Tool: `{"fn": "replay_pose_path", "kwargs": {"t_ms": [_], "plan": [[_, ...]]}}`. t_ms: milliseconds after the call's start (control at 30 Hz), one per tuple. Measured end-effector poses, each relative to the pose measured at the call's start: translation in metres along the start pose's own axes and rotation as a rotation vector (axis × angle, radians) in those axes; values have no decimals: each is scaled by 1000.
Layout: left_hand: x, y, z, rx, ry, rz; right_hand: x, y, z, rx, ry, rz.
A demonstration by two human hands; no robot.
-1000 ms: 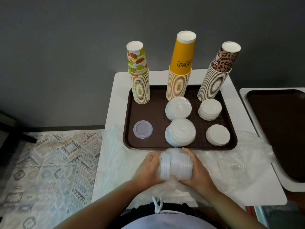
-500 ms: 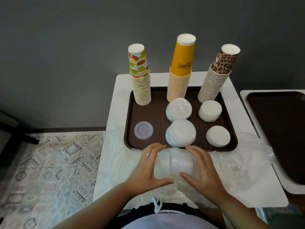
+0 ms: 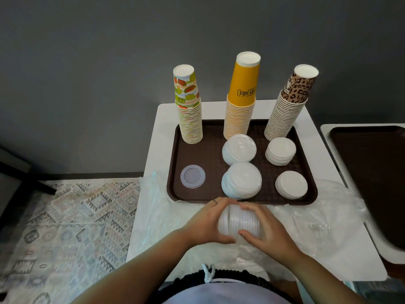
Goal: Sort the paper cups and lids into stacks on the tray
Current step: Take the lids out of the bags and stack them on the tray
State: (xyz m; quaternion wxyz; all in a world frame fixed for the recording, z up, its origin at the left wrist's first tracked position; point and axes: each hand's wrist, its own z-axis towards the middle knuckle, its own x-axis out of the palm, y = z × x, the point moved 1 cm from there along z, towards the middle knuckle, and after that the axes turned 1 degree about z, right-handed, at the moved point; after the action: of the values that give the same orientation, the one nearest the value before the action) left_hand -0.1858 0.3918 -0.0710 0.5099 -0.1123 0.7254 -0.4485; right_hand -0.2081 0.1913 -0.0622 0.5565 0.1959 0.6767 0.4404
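Ref. layout, L to R: the fruit-print cup stack (image 3: 190, 110) stands at the tray's (image 3: 210, 137) far-left corner, w/ a single clear lid (image 3: 192, 176) lying alone in front of it. Centre: the yellow cup stack (image 3: 241, 99), then two piles of translucent lids (image 3: 239, 149) and (image 3: 241, 181). Right: the leopard cup stack (image 3: 289, 104) w/ two white flat-lid piles (image 3: 281, 151) and (image 3: 291, 184).

Step in hand: you're holding a sleeve of clear lids (image 3: 241, 222) on its side, just off the tray's near edge, above the loose plastic wrap (image 3: 317, 213). Left hand (image 3: 208, 222) cups the left end, fingers curled over; right hand (image 3: 266, 229) wraps the right end, thumb underneath. Both are grasping it.

Procedure (est.):
1. Keep end pressure even; the sleeve prob. splays if either palm eases.
2. Rotate to vertical before crossing the tray rim.
3. Set down on the lone clear lid, if sizes match; can't confirm from here.
4. Approach from the left-front; avoid nudging the centre pile.
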Motion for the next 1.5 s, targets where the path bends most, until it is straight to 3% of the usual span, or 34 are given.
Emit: {"fn": "replay_pose_path", "kwargs": {"t_ms": [400, 600, 867, 1100, 1267, 1500], "plan": [[11, -3, -1, 69, -125, 231, 1, -7, 3, -5, 35, -10], [14, -5, 0, 30, -79, 227, 3, -5, 4, -5, 15, 1], [-9, -4, -3, -92, -144, -21, 5, -10, 3, -11, 13, -22], [-27, -6, -8, -268, -139, -340, 5, -6, 4, -47, 38, -70], [-40, -5, -11, -298, -113, -464, 5, -6, 5, -74, 66, -109], [-45, -5, -14, -419, -212, -920, 5, -6, 6, -84, 75, -157]]}}
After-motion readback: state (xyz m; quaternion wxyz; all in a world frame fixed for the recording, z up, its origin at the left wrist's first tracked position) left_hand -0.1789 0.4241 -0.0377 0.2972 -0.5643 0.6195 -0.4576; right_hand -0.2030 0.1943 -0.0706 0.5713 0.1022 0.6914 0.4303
